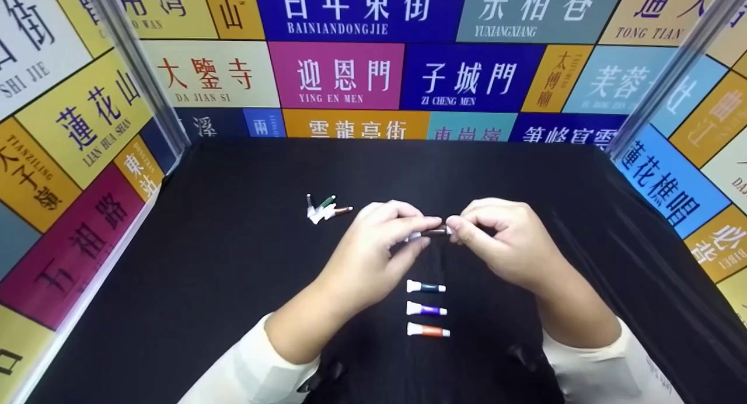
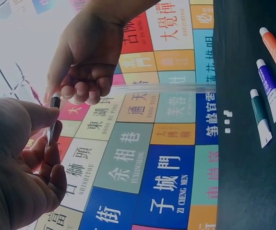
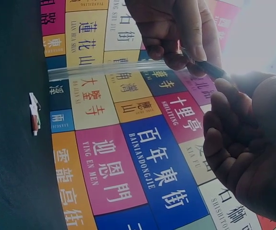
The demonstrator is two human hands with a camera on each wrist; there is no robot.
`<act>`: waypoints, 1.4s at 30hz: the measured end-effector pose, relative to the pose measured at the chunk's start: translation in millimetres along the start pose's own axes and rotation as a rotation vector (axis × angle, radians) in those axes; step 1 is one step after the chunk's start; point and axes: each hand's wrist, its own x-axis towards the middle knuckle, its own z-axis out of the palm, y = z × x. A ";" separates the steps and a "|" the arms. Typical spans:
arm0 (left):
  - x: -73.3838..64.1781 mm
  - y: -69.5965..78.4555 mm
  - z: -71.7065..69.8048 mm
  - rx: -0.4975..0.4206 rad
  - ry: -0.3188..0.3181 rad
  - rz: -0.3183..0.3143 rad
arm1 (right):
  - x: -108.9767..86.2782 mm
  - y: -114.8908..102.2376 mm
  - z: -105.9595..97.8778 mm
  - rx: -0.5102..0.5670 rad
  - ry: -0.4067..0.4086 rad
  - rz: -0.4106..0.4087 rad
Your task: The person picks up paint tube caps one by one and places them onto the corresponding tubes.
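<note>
My left hand (image 1: 376,249) pinches a small dark paint tube (image 1: 433,232) between thumb and fingers, above the black table. At the tube's other end, my right hand (image 1: 513,237) pinches the white cap with thumb and forefinger. The left wrist view has the dark tube (image 2: 54,112) between both hands; in the right wrist view the fingers cover most of it. Below the hands three capped tubes lie in a column: dark green (image 1: 429,288), purple (image 1: 430,311) and orange (image 1: 432,330). Left of my left hand is a small pile of tubes (image 1: 324,209), green, brown and black among them.
A black cloth covers the table (image 1: 245,264). Several small white pieces (image 2: 227,120), which look like caps, lie on it in the left wrist view. Panels with coloured street-sign prints (image 1: 337,76) stand at the back and both sides, with clear posts (image 1: 140,71) at the corners.
</note>
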 end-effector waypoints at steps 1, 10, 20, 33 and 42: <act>-0.3 0.2 0.3 -0.001 -0.003 -0.002 | -1.3 2.7 0.8 -0.007 -0.001 0.005; -1.2 0.1 1.2 -0.010 -0.003 -0.022 | -3.4 3.2 -2.5 0.018 0.020 -0.005; -1.3 -0.2 0.9 0.000 0.004 -0.006 | -0.3 -12.7 -7.8 0.097 0.038 -0.171; -0.9 -3.6 1.3 0.007 -0.002 -0.023 | -2.5 12.8 -5.2 -0.084 -0.003 -0.133; 1.3 -12.6 5.4 -0.015 -0.017 -0.059 | 0.4 16.9 -5.6 -0.114 -0.041 -0.064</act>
